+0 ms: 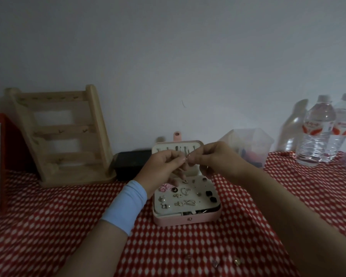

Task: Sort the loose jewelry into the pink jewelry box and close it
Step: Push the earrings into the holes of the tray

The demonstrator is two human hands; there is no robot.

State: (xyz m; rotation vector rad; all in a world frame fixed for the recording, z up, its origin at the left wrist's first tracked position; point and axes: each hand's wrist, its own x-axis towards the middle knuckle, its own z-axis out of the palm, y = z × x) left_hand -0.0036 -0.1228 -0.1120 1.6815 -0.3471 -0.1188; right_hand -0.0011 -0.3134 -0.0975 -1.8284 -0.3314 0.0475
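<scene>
Seeing both hands raised over the open pink jewelry box (185, 217) on the counter (208, 246). Left hand (161, 167) and right hand (212, 158) meet fingertip to fingertip, each grip pinching one tiny piece; can't identify it. Loose jewelry (237, 261) near counter's front edge.

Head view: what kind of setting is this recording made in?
Probably a home tabletop against a plain wall, used for jewelry storage. A red cloth with white dots covers it, a wooden jewelry stand and the open pink jewelry box sit on it, and water bottles stand at the right.
</scene>
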